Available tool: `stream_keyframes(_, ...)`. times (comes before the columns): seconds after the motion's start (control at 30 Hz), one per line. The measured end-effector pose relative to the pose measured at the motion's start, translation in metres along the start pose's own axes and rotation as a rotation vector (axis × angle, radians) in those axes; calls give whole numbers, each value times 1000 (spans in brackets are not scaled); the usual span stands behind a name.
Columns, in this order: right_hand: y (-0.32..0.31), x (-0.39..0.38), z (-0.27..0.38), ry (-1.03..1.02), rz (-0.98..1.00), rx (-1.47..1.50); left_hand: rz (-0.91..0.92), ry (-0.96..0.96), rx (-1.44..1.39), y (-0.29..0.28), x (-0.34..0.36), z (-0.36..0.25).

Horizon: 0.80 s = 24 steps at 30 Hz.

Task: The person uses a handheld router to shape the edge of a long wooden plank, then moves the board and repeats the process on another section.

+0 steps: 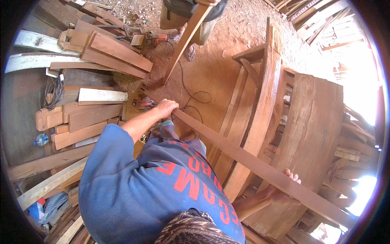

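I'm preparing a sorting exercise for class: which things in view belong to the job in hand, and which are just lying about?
In use:
- long brown plank
- left hand, gripping it
- right hand, also gripping it

Apparently just lying about:
- coiled dark cable
- plastic bottle
- short white-faced board

The left hand [165, 108] and right hand [280, 196] hold a plank [229, 149], a person [178, 9] ahead grips a board [181, 51], and wood [115, 51] lies stacked at left.
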State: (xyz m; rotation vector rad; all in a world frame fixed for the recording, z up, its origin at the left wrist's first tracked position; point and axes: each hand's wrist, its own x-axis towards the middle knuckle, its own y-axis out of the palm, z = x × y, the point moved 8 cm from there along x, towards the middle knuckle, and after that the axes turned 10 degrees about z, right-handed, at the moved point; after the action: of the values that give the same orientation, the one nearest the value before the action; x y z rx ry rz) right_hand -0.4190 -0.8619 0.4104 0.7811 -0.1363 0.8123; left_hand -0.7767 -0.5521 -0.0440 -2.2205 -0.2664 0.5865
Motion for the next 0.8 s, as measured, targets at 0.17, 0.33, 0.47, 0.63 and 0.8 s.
stream_keyframes(0.17, -61, -62, 37, -28, -291, -126, 160, 41, 113, 40, 27, -36)
stream_keyframes(0.33, -120, -127, 92, -131, -660, -191, 312, 73, 265, 84, 36, -87)
stream_keyframes(0.47, -175, -176, 169, -214, -841, -338, 327, 157, 370, 106, 30, -164)
stream_keyframes(0.63, -236, -232, 279, -295, -617, -228, 282, 282, 367, 139, 28, -284)
stream_keyframes(0.8, -286, -317, 372, -442, -909, -319, 374, 384, 415, 192, 43, -387)
